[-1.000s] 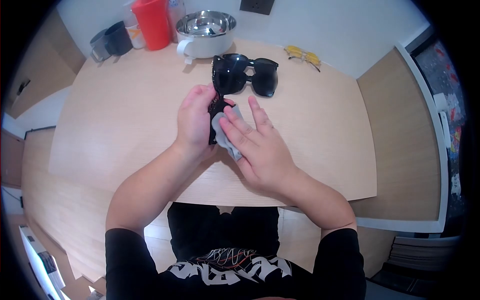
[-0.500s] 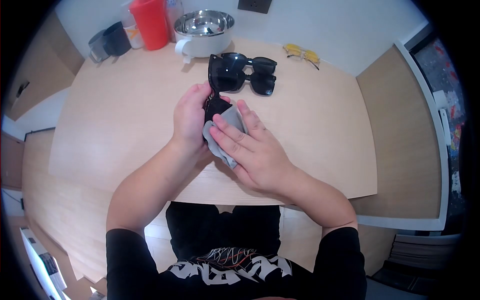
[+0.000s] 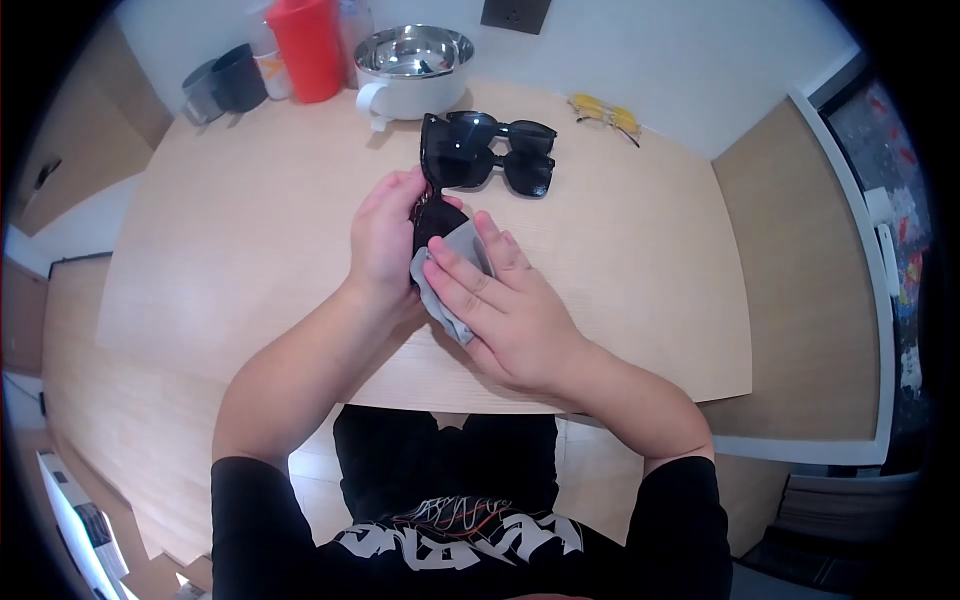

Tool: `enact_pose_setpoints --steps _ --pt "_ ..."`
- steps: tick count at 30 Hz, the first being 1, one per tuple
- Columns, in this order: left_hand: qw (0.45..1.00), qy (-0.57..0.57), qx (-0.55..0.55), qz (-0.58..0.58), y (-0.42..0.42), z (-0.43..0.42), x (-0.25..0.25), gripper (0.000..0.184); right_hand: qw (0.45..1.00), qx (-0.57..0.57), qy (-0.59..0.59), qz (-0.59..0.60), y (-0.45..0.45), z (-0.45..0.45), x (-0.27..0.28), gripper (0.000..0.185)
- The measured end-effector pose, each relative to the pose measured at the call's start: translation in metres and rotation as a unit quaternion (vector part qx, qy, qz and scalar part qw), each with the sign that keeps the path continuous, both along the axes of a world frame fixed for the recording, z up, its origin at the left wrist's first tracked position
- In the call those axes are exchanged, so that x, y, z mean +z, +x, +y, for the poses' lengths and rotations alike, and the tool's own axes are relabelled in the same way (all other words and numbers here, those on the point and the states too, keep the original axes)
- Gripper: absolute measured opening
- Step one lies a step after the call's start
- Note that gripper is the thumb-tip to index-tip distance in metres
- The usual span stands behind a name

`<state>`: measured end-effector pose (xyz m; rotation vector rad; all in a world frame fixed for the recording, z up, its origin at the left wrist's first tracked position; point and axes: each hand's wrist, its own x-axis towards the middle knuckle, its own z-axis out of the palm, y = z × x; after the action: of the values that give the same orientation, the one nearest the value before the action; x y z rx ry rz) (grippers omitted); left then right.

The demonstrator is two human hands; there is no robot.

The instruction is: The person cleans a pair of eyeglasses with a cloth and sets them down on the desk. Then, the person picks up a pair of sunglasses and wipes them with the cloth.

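My left hand [image 3: 385, 235] grips a pair of black sunglasses [image 3: 447, 150], held on end above the table with one dark lens at the top. Its fingers are partly hidden behind the frame. A grey cloth [image 3: 436, 292] lies over the lower lens. My right hand [image 3: 510, 310] presses this cloth against the lens, fingers fairly straight and the thumb side hidden. Just beyond the held pair, more black sunglasses [image 3: 528, 172] rest on the table, partly covered by it; I cannot tell whether they are one pair or two.
Yellow-tinted glasses [image 3: 605, 112] lie at the back right of the wooden table [image 3: 640, 270]. Along the back left stand a white-handled steel bowl [image 3: 415, 85], a red container [image 3: 305, 55] and dark grey cups [image 3: 238, 80]. A wooden side panel [image 3: 800, 280] bounds the right.
The view has shifted slightly. My right hand and the cloth have slid a little down the lower lens, while my left hand keeps its grip on the sunglasses.
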<state>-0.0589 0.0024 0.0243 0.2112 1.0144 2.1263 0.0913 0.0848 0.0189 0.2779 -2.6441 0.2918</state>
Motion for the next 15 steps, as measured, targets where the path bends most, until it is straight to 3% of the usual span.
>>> enact_pose_setpoints --steps 9,15 --pt "0.999 0.014 -0.022 0.018 0.003 0.004 -0.006 0.019 0.995 -0.101 -0.012 -0.004 0.001 0.009 0.010 0.059" --pt "1.000 -0.002 -0.018 0.017 0.002 0.001 -0.008 0.020 1.000 -0.022 -0.015 0.006 0.001 0.002 -0.001 0.060"
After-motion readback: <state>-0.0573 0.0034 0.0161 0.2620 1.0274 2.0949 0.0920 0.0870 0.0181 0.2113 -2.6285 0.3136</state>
